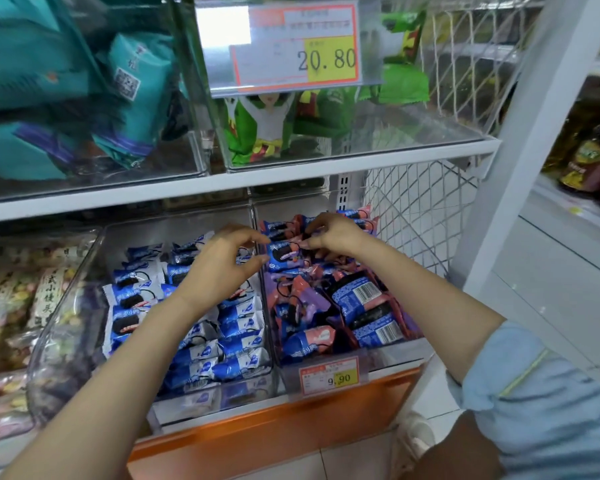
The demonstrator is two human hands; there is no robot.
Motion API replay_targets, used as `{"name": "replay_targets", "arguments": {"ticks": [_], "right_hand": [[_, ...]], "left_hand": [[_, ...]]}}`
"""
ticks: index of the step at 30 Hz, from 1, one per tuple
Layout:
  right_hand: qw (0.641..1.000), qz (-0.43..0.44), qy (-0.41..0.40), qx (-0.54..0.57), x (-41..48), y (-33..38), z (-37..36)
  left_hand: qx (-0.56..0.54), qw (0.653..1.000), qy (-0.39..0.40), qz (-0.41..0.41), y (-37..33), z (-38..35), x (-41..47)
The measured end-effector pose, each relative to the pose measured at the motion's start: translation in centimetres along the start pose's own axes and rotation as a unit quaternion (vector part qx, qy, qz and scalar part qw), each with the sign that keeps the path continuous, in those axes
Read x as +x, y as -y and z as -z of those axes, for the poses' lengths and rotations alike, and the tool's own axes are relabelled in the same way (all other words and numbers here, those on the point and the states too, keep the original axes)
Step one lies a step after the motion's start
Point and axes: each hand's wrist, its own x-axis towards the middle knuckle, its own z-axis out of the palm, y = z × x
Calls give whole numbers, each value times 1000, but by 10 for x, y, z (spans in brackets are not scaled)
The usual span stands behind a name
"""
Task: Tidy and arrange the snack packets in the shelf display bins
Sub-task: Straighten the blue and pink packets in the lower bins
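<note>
Together, left hand [222,265] and right hand [329,237] pinch opposite ends of one pink-and-blue packet [284,256], each grip closed, over the bin [390,358].

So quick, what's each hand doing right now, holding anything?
Left hand: pinches the left end of a blue-and-pink packet.
Right hand: pinches the same packet's right end.

Two hands [222,261]; two price tags [295,46]; five clear bins [174,226].
</note>
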Motion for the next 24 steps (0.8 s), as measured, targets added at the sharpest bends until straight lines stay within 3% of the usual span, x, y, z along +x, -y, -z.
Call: {"name": "replay_targets", "arguments": {"ticks": [4, 8, 12, 15, 17, 19, 21, 24], "right_hand": [[999, 48, 15, 16, -18, -8, 19], [988, 105, 110, 30, -52, -14, 41], [957, 127, 197, -172, -86, -20, 52], [939, 155, 152, -267, -95, -34, 42], [960, 168, 99, -201, -98, -36, 42], [988, 133, 61, -49, -100, -32, 48], [991, 101, 40, 78, -100, -29, 53], [985, 80, 47, 145, -99, -24, 52]], "left_hand": [[-11, 999, 8, -28, -14, -9, 4], [-18, 998, 31, -49, -28, -20, 7], [-51, 997, 45, -48, -37, -29, 9], [-73, 994, 60, -61, -45, -35, 7], [-78, 992, 75, -72, -49, -37, 7], [-98, 987, 101, -75, -52, -37, 6], [-124, 983, 113, -80, -56, -37, 5], [-175, 979, 96, -48, -60, -38, 4]]}}
